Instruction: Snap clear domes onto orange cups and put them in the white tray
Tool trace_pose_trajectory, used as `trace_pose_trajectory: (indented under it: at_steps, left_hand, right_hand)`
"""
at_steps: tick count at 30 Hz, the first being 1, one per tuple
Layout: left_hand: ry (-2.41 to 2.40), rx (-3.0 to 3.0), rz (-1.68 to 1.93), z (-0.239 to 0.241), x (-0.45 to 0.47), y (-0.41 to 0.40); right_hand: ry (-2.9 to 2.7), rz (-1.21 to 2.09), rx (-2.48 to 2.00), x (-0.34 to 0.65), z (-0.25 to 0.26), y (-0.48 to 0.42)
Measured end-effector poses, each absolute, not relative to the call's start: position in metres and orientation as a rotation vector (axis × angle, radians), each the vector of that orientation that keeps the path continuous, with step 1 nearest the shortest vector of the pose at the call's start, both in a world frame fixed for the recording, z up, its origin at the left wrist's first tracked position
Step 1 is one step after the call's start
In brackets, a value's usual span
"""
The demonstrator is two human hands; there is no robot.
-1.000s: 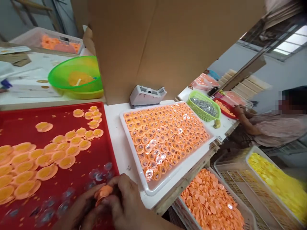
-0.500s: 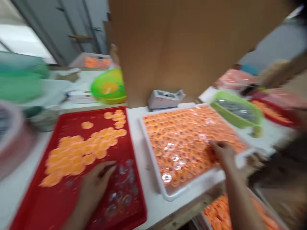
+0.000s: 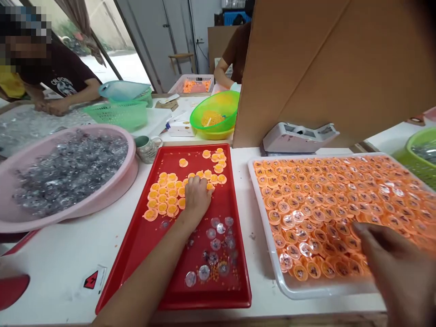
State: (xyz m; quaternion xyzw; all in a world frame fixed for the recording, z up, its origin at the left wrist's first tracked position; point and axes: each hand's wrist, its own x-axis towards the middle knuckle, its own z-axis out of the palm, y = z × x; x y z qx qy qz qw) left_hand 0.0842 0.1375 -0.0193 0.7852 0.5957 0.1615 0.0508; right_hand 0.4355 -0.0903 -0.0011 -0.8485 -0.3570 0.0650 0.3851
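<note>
From where I stand, the person at the bench has the hands well apart, one on each tray. The left hand (image 3: pixel 197 197) sits on the red tray (image 3: pixel 238 290), fingers curled down onto the edge of a packed patch of orange plastic discs (image 3: pixel 161 202) with yellow centres; whether it grips one I cannot tell, because the hand covers them. The right hand (image 3: pixel 388 272) is over the white tray (image 3: pixel 286 287), fingers spread, with nothing visibly pinched, and its fingertips (image 3: pixel 356 228) are at or just above a crowded layer of discs, many capped with clear domes. More clear domes (image 3: pixel 204 272) lie loose on the red tray, nearer the person. Work like this seems to call for light fingertips, since the pieces lie edge to edge and one careless push would likely shift its neighbours. The discs lie flat, centres up; being round, they have no long axis, so direction hardly matters. The red tray's length runs away from the person, while the white tray's longer side looks to run across the bench. Beyond stand a pink basin (image 3: pixel 131 159) heaped with clear domes, a mug (image 3: pixel 147 149), a green bowl (image 3: pixel 218 97) and a tape dispenser (image 3: pixel 299 138), with a co-worker (image 3: pixel 61 81) further off.
</note>
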Motion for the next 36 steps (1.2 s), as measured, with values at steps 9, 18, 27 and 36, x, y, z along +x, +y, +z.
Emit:
trace_pose_trajectory:
  at_steps: [9,18,27,36]
  left_hand:
    - [1.563,2.474,0.243,-0.006,0.076,0.130]
    - [1.444,2.301,0.269,0.016,0.058,0.102]
    - [1.494,1.724,0.479,0.034,-0.005,0.049]
    - [1.398,1.088,0.631,0.026,-0.034,0.013]
  right_hand:
    - [-1.839,0.615,-1.674,0.216,0.003,-0.020]
    - [-2.162,0.330,-1.884,0.167,-0.035,0.020]
    - [-2.182,0.382,-1.817,0.170,-0.033,0.007]
    - [-2.037,0.588,-1.722,0.180,-0.019,-0.025]
